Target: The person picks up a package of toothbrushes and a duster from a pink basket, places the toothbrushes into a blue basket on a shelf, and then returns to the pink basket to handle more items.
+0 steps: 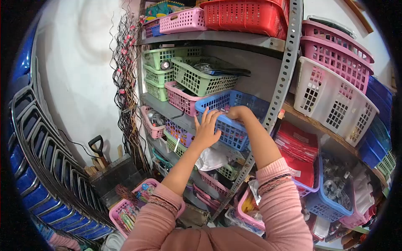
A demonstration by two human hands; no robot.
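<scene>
A blue plastic basket (233,133) with a grid of holes sits at the front edge of a middle shelf, and some small items show inside it. My left hand (205,130) rests against the basket's near left side, fingers spread and fingertips at its rim. Over the front rim reaches my right hand (238,113), bent at the wrist, its fingers down inside the basket and mostly hidden; I cannot tell what they hold. Directly left of the blue basket stands a pink basket (181,100), with a green basket (203,81) tilted on top of it.
A perforated metal post (283,67) rises just right of my right hand. Red baskets (243,19) fill the shelf above. White and pink baskets (335,100) are stacked at the right. Blue-seated metal chairs (46,175) stand stacked on the left.
</scene>
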